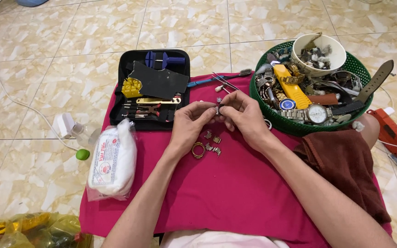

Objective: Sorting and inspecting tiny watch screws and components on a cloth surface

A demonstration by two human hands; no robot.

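Silver-coloured small metal part (218, 110), pinched between fingertips of my left hand (190, 123) and right hand (242, 115), above the magenta cloth (235, 193). Just below: brass ring (198, 149) and loose metal links (212, 142). Left: black tool case (155, 89), white cotton pack (112, 160). Right: green basket (299, 127) of watches.

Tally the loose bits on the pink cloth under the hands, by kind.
Gold ring: 1
Small metal links: about 4, too small to be sure
Part pinched between left hand and right hand: 1
Total: about 6
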